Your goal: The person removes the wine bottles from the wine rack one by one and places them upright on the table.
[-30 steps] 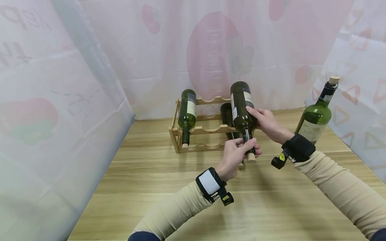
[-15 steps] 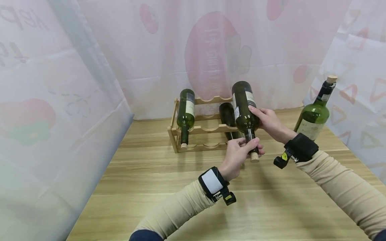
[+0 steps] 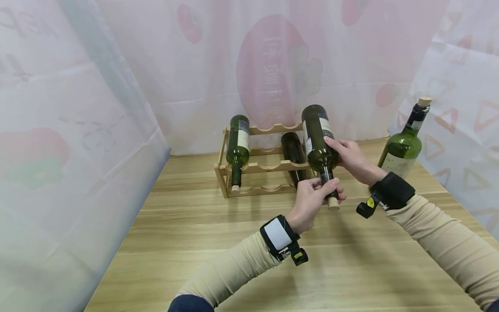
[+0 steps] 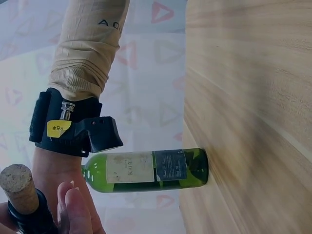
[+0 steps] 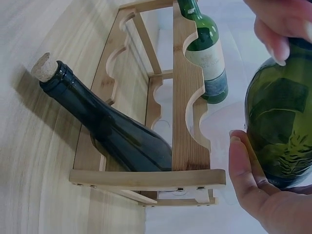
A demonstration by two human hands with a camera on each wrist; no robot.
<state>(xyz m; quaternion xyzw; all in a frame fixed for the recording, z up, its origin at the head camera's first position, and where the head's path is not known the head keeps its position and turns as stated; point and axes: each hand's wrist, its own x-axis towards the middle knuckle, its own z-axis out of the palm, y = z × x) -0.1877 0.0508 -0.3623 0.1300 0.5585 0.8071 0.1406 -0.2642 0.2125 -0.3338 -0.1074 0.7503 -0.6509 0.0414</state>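
Observation:
A corked green wine bottle (image 3: 317, 138) is held neck toward me, above the right end of the wooden wine rack (image 3: 255, 168). My left hand (image 3: 309, 203) grips its neck just behind the cork (image 4: 19, 187). My right hand (image 3: 354, 161) holds the body from the right side, its fingers curving round the glass in the right wrist view. A gap shows there between the held bottle (image 5: 278, 117) and the rack (image 5: 190, 151). A darker corked bottle (image 5: 122, 134) lies in the rack's lower tier. Another green bottle (image 3: 238, 143) rests in the upper tier at the left end.
To the right of the rack, a corked green bottle (image 3: 399, 151) with a pale label stands upright on the wooden table (image 3: 187, 225), partly behind my right wrist. Printed cloth (image 3: 202, 78) hangs behind the rack and along both sides.
Both hands have shifted slightly right with the held bottle, relative to the rack. Their grip looks the same. The head view has turned a little to the right.

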